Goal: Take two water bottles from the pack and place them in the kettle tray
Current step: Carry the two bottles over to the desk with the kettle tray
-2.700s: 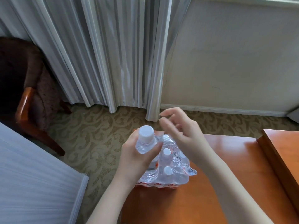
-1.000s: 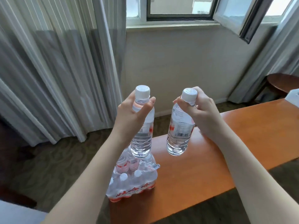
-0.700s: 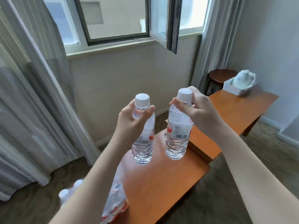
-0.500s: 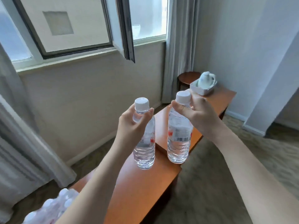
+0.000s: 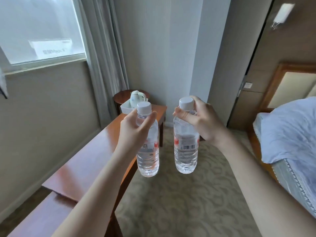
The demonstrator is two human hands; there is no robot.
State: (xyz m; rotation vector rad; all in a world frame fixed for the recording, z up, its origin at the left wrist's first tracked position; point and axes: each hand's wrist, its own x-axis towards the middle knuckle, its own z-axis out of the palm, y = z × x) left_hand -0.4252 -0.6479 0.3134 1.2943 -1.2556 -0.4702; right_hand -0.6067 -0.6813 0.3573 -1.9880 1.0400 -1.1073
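Note:
My left hand [image 5: 135, 129] grips the neck of a clear water bottle [image 5: 148, 159] with a white cap, held upright in the air. My right hand [image 5: 201, 120] holds a second water bottle [image 5: 186, 151] by its neck, also upright, beside the first. Both hang over the desk's right edge and the carpet. The white kettle tray [image 5: 126, 106] sits at the far end of the long wooden desk [image 5: 95, 151], with a white kettle [image 5: 136, 98] standing in it. The pack of bottles is out of view.
A round dark side table [image 5: 122, 95] stands in the corner behind the tray, by grey curtains [image 5: 104, 48]. A bed [image 5: 290, 134] with a blue-white cover is at the right. Patterned carpet [image 5: 179, 202] lies between desk and bed.
The view has swung right, from the pack and window to the desk's far end. Both hands lifted a bottle each out of the pack and carry them toward the tray.

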